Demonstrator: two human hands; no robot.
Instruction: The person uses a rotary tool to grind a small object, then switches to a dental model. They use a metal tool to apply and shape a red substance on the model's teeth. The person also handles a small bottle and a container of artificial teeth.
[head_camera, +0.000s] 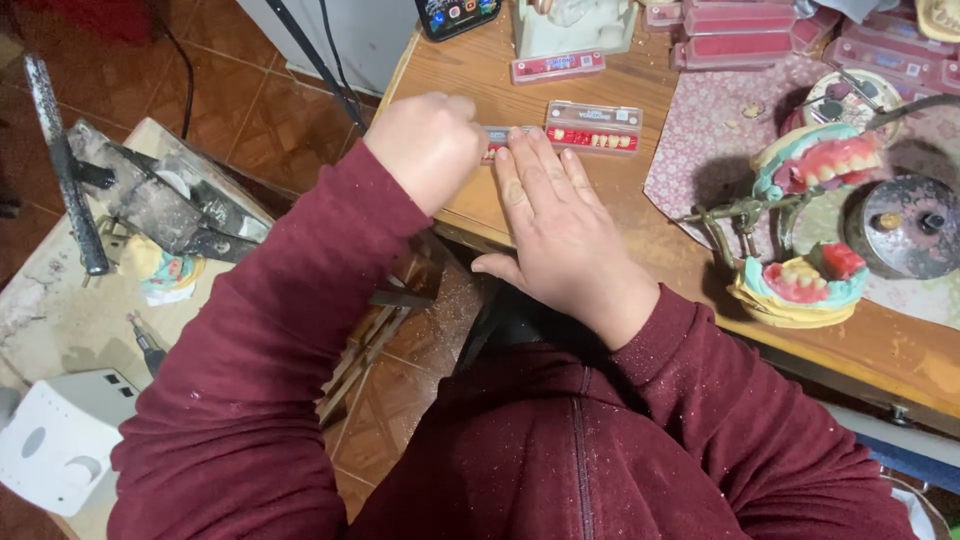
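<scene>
My left hand (430, 145) is curled into a loose fist over the left end of a small red tooth card (495, 140) on the wooden table (600, 200). Whether its fingers pinch anything is hidden. My right hand (560, 225) lies flat, fingers spread, with the fingertips pressing that card down. Just beyond the fingertips lies a second card of artificial teeth (593, 128) in a clear box. Both sleeves are dark red.
A hinged metal articulator with pink and green denture models (810, 220) stands at the right on a patterned cloth. Red tooth boxes (740, 30) are stacked at the back. A phone (455, 15), a round metal pot (905, 225) and a cluttered side bench (120, 230) surround me.
</scene>
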